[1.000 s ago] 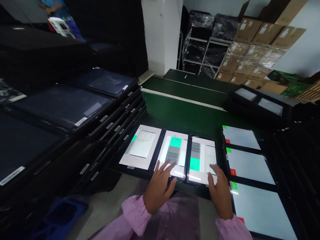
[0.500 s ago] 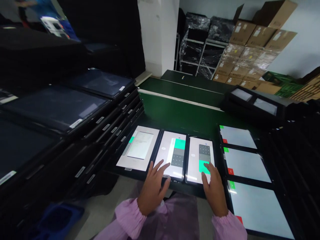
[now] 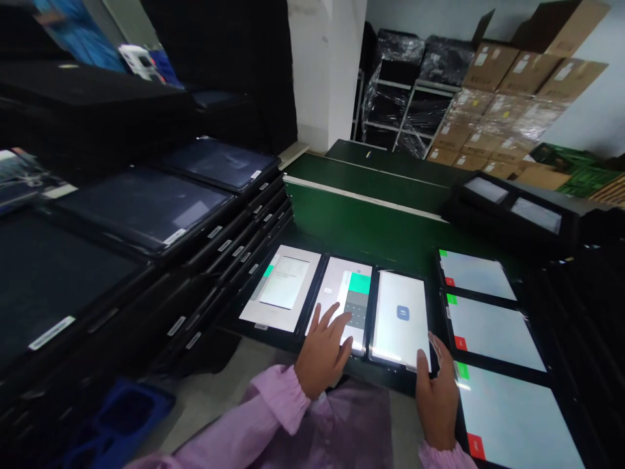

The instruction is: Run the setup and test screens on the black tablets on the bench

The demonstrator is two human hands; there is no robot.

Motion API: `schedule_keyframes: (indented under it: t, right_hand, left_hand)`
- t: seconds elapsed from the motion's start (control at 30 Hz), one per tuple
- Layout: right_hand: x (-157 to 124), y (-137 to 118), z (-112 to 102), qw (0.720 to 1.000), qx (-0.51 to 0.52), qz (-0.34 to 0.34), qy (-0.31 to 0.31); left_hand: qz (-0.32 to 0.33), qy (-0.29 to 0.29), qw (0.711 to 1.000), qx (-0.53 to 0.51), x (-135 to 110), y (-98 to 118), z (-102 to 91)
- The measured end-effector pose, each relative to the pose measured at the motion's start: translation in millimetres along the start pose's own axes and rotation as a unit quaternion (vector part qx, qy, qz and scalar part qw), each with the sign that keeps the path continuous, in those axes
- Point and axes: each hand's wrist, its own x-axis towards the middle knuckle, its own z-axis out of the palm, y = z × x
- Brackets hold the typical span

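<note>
My left hand (image 3: 322, 355) hovers over or rests on the lower part of the middle tablet (image 3: 359, 311), fingers spread. That screen shows a keypad with a green block. My right hand (image 3: 437, 397) is at the lower right edge of the right-hand tablet (image 3: 399, 339), its thumb and fingers apart; whether they touch it is hard to tell. A white screen with a blue icon shows there. The left tablet (image 3: 312, 312) of the row displays a pale window on a light background. No object is held by either hand.
Three tablets with white screens and green and red corner marks, the nearest a white-screened tablet (image 3: 517, 417), line the right side. Stacked dark tablets (image 3: 146, 205) rise at left. Behind are a green table surface (image 3: 361, 221), a black tray (image 3: 561, 228) and cardboard boxes (image 3: 493, 68).
The right-hand tablet's screen went from a keypad with a green block to a blue icon on white. My right hand moved off its screen to the edge. The camera view shifted slightly.
</note>
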Motion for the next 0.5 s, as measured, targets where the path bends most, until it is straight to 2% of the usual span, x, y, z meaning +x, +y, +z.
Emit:
schedule_keyframes:
  t: [0.13, 0.23, 0.33, 0.43, 0.5]
  right_hand:
    - [-5.0, 5.5, 5.2, 0.998, 0.002, 0.025, 0.053]
    - [-4.8, 16.6, 9.7, 0.997, 0.013, 0.005, 0.079]
    - [-1.3, 25.1, 13.5, 0.995, 0.017, -0.004, 0.097]
    - [1.4, 19.0, 16.6, 0.992, 0.028, 0.043, 0.116]
    - [1.4, 7.1, 17.9, 0.988, 0.029, 0.08, 0.131]
  left_hand:
    - [-0.001, 0.003, 1.0, -0.013, -0.9, 5.0, -4.9]
    - [-0.019, 0.023, 0.999, -0.026, -4.1, -4.6, -16.6]
    - [-0.08, 0.083, 0.993, -0.015, -10.8, -35.6, -31.7]
    - [-0.189, 0.153, 0.97, 0.028, -21.1, -73.7, -44.1]
    - [-0.24, 0.175, 0.953, 0.054, -28.1, -89.6, -47.7]
